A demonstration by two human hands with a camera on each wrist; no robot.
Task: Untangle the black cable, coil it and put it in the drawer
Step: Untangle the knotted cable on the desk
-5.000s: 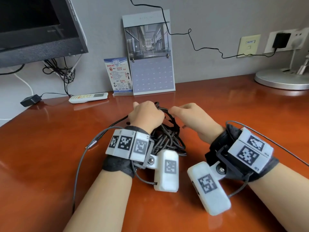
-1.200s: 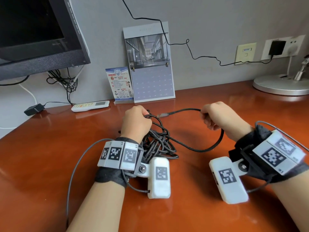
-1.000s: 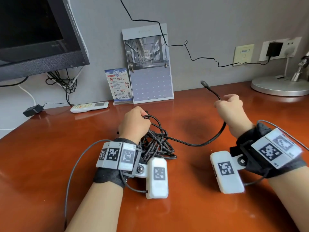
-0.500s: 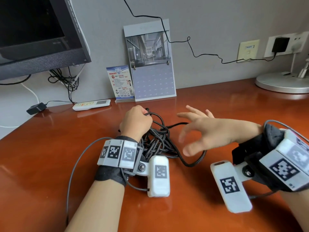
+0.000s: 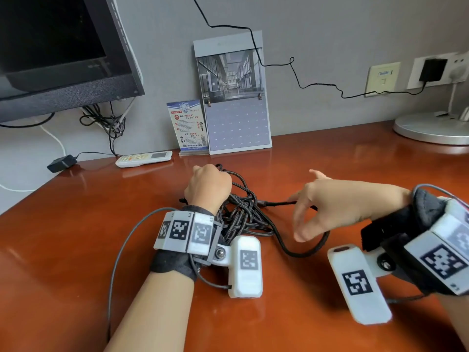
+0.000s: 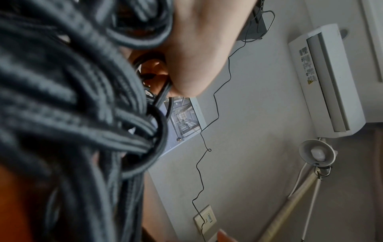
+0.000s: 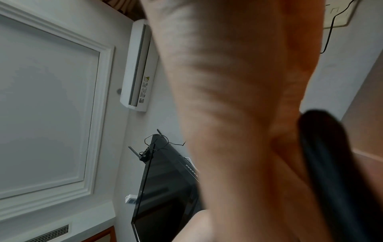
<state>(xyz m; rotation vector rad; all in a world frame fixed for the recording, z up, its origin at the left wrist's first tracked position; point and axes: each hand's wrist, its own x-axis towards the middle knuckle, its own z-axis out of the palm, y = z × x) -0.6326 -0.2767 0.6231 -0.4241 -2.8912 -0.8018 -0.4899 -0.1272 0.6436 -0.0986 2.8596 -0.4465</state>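
Black cable (image 5: 243,214) lies knotted mid-table (image 5: 76,250), untangling step: left hand (image 5: 208,184) fingers clamped on far loops, right hand (image 5: 327,204) fingers apart over free end to right; next probably regrip that end & thread it out.

A glossy red-brown wooden counter (image 5: 76,250) is backed by a grey wall (image 5: 317,34). A dark monitor (image 5: 55,52) is seen at 10 o'clock, a calendar (image 5: 232,97) at 12, wall sockets (image 5: 441,72) and a lamp base (image 5: 431,128) at 2. A white air conditioner (image 6: 327,81) is mounted high.
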